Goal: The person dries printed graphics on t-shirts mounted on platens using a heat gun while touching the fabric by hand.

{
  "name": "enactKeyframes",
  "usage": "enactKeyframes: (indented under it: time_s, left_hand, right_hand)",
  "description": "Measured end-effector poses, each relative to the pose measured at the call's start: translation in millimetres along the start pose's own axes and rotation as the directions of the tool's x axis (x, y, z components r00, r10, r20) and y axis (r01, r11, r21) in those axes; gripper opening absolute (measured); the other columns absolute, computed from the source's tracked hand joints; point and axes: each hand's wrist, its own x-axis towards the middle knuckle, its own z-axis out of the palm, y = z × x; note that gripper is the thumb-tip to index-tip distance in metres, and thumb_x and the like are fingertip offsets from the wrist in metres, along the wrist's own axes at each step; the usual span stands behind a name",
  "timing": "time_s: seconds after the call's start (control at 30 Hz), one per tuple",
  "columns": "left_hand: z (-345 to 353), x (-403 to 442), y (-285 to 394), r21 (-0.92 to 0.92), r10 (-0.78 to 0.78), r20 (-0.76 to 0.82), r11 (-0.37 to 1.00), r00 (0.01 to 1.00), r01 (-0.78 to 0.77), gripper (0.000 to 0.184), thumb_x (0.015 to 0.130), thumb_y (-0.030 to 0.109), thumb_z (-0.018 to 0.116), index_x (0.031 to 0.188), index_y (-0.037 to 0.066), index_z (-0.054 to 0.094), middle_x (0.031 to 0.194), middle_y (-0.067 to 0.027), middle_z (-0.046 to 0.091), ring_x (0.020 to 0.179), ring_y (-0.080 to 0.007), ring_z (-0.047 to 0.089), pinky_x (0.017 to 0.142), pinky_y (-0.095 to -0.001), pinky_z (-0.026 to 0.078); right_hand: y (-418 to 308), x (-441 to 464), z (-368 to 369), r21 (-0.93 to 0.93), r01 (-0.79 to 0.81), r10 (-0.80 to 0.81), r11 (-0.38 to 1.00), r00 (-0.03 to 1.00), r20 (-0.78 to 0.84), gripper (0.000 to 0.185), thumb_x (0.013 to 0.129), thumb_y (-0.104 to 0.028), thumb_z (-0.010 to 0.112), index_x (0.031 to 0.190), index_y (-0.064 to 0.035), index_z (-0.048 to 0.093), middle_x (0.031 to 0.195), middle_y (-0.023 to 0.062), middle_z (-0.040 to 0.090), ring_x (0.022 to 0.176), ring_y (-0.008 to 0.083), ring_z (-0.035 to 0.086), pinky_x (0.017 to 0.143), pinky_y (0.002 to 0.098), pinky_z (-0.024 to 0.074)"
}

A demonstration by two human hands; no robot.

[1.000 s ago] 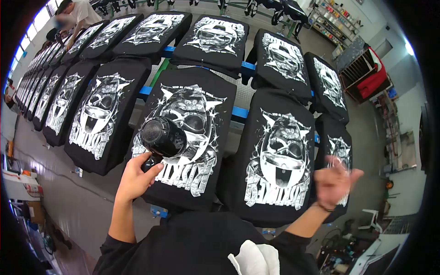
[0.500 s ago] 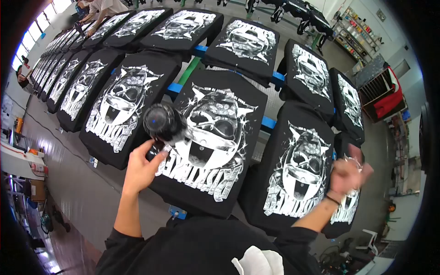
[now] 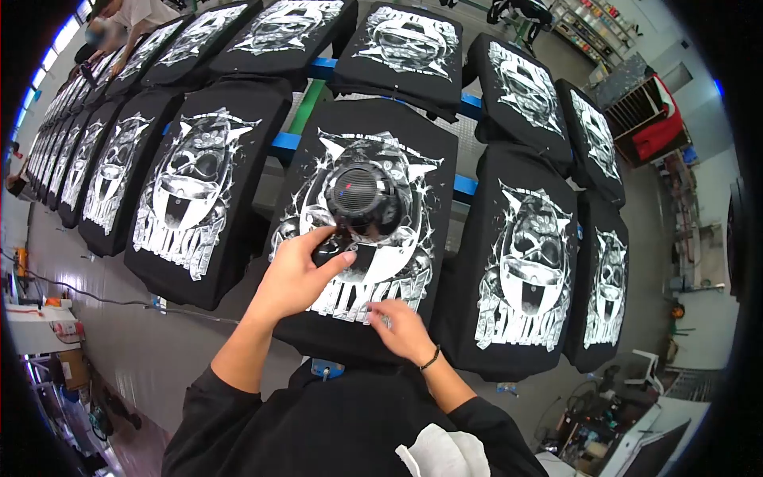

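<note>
My left hand (image 3: 298, 274) grips the handle of a black hair dryer (image 3: 362, 199), held over the middle of the printed black shirt (image 3: 318, 324) in front of me. The dryer's round grille faces up toward the camera, and its body hides part of the white skull print. My right hand (image 3: 400, 329) is low over the lettering at the shirt's bottom edge, its fingers curled with thumb and fingertips close together. Whether something small is between those fingertips is too small to tell. A dark bracelet (image 3: 430, 358) is on the right wrist.
Printed black shirts on boards stand in two long rows, including one at the left (image 3: 195, 187) and one at the right (image 3: 526, 270). Blue brackets (image 3: 284, 146) join the frame between them. At the upper left a person (image 3: 141, 17) leans over the far shirts. A dark cable (image 3: 87, 296) crosses the floor.
My left hand has carried the dryer rightward over the middle of the print. My right hand has come from the far right to the lower edge of the same shirt. The view has shifted.
</note>
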Motion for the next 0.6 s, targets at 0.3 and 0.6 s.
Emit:
enactKeyframes:
  time_s: [0.3,0.6]
  left_hand:
    - [-4.8,4.9,-9.5,-0.004,-0.029,0.006,1.0,1.0,0.029,0.049,0.088,0.026,0.074,0.122,-0.007,0.062,0.065,-0.0026,0.057,0.054,-0.0042,0.042,0.048,-0.025,0.037]
    - [-15.9,-15.2,-19.9,-0.086,-0.084,-0.137,0.994,0.987,0.073,0.045,0.087,0.02,0.074,0.118,-0.011,0.062,0.074,-0.0056,0.064,0.06,-0.0042,0.049,0.054,-0.0247,0.042]
  right_hand:
    - [28.4,15.6,-11.4,-0.432,-0.035,-0.086,0.901,0.963,-0.257,0.035,0.086,-0.017,0.068,0.12,-0.0062,0.065,0.126,0.0054,0.061,0.123,0.0349,0.046,0.103,0.0471,0.0351]
    - [49.5,31.7,3.2,-0.605,-0.057,-0.04,0.794,0.988,-0.146,0.062,0.093,-0.03,0.061,0.144,0.0005,0.044,0.157,0.0101,0.035,0.141,0.0458,0.025,0.114,0.062,0.0155]
